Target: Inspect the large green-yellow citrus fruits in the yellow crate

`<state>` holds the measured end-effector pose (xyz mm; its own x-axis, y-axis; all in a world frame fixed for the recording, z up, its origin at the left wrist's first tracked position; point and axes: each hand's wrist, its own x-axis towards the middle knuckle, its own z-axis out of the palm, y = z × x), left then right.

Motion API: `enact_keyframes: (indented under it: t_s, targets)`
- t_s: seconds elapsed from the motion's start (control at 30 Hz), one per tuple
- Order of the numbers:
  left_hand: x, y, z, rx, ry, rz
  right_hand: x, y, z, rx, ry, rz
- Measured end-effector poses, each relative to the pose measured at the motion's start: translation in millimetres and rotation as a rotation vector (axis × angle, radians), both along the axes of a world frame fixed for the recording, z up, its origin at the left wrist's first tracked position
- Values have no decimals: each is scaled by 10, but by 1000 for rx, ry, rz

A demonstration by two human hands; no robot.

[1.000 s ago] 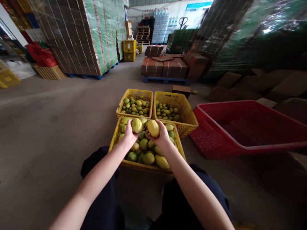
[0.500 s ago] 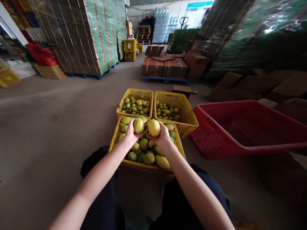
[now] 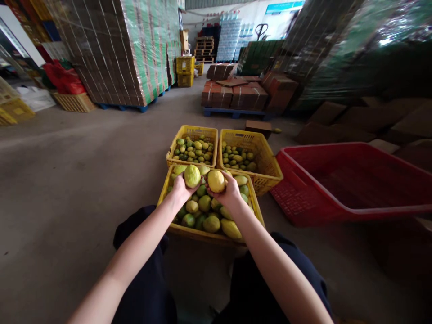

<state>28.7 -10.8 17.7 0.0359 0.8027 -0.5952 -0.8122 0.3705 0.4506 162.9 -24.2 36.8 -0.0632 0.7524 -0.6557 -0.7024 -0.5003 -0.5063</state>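
Observation:
My left hand (image 3: 182,189) is closed around a greenish-yellow lemon (image 3: 192,176), its fingers underneath the fruit. Beside it, my right hand (image 3: 230,191) grips a smoother, yellower lemon (image 3: 216,181). Both hands hover over a yellow plastic crate (image 3: 257,211) filled with large green and yellow lemons (image 3: 211,223). Behind that crate stand two more yellow crates, the left one (image 3: 168,157) and the right one (image 3: 270,166), each with smaller green and yellow fruit inside. My wrists and the held lemons hide part of the front crate's contents.
A big red plastic crate (image 3: 303,198) stands at the right, touching or close to the right yellow crate. Flattened cartons (image 3: 249,96) lie on a blue pallet ahead. Wrapped carton stacks (image 3: 101,54) rise at left and right. A small cardboard box (image 3: 258,127) sits behind the crates.
The lemon in my left hand has turned, and that hand has shifted slightly left, widening the gap between the two lemons. My right hand stays nearly still. The view has moved slightly.

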Motion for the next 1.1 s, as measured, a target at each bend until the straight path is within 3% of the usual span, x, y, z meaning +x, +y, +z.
enact_keyframes:
  t_s: [0.33, 0.63, 0.9, 1.1]
  targets:
    - [-70, -93, 142, 17, -115, 32, 11, -32, 16, 145, 63, 35]
    - [-35, -72, 123, -26, -116, 48, 60, 7, -67, 65, -49, -52]
    - [45, -71, 195, -24, -133, -115, 99, -57, -69, 26, -69, 34]
    - [63, -100, 165, 41, -136, -51, 113, -12, -173, 84, -128, -83]
